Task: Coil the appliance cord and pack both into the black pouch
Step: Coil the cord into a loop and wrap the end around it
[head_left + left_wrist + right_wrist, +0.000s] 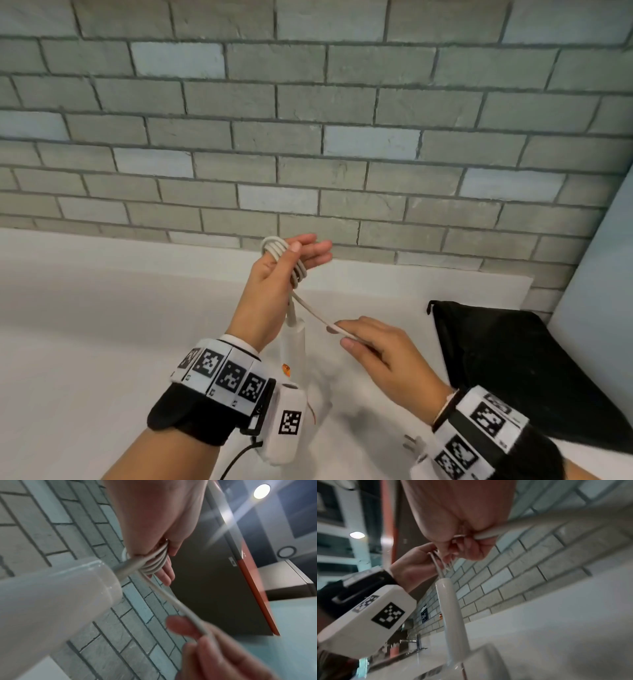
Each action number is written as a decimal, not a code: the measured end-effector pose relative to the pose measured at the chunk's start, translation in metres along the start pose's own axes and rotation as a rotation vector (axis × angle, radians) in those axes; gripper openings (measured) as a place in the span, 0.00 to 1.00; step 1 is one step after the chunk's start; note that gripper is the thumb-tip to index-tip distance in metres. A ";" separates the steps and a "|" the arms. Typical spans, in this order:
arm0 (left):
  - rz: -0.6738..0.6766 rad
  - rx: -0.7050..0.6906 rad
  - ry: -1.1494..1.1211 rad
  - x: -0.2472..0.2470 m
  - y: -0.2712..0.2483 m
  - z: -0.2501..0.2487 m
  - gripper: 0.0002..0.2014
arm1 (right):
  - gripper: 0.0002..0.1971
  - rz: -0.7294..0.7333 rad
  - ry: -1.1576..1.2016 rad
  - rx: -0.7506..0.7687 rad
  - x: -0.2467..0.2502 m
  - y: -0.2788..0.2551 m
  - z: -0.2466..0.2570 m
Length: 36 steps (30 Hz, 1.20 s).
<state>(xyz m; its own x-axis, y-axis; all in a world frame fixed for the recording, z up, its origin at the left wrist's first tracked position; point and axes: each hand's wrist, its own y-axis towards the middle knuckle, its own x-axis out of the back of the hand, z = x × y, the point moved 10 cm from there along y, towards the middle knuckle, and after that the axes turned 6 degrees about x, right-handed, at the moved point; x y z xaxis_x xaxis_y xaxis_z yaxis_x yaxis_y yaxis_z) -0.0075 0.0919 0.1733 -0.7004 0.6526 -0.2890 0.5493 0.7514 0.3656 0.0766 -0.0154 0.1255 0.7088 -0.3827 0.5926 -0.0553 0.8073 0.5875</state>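
Observation:
My left hand (pixel 308 250) is raised before the brick wall, with several loops of the white cord (pixel 274 246) wound round its fingers and the thumb pinning them. The white appliance (pixel 293 346) hangs upright from that coil, just above the counter; the left wrist view shows its body (pixel 60 595) below the loops (pixel 154 563). A taut strand (pixel 171 601) runs down to my right hand (pixel 340 336), which pinches it between thumb and forefinger. The cord's plug (pixel 412 445) lies on the counter by my right wrist. The black pouch (pixel 513 370) lies flat at the right.
A white counter (pixel 102 325) runs along a grey brick wall (pixel 308 137). A pale panel (pixel 596 267) stands behind the pouch at the far right. A faucet (pixel 418 641) shows far off to the left in the right wrist view.

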 end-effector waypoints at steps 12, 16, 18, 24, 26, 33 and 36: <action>0.657 0.336 0.285 -0.075 -0.038 0.016 0.27 | 0.20 0.044 -0.054 0.153 0.064 0.059 0.057; 0.846 0.390 0.155 -0.087 -0.054 0.015 0.15 | 0.11 0.292 0.151 0.015 0.034 0.053 0.048; 0.851 0.382 0.166 -0.085 -0.055 0.015 0.08 | 0.07 0.251 0.183 -0.025 0.036 0.051 0.044; 0.599 0.219 0.282 -0.069 -0.039 0.015 0.09 | 0.04 0.066 0.249 -0.033 0.052 0.050 0.037; 0.503 0.145 0.379 -0.060 -0.032 0.016 0.11 | 0.04 0.032 0.283 -0.057 0.056 0.048 0.033; 0.361 0.197 0.213 -0.054 -0.025 0.015 0.09 | 0.07 0.017 0.477 -0.162 0.070 0.040 0.004; 0.332 0.241 0.172 -0.057 -0.024 0.022 0.10 | 0.07 -0.027 0.137 -0.116 0.077 0.037 -0.006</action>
<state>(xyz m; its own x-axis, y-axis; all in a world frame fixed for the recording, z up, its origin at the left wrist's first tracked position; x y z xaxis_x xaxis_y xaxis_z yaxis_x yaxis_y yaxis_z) 0.0293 0.0383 0.1614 -0.5224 0.8521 -0.0321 0.8335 0.5183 0.1912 0.1334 -0.0125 0.1899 0.7985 -0.3463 0.4924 0.0408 0.8472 0.5297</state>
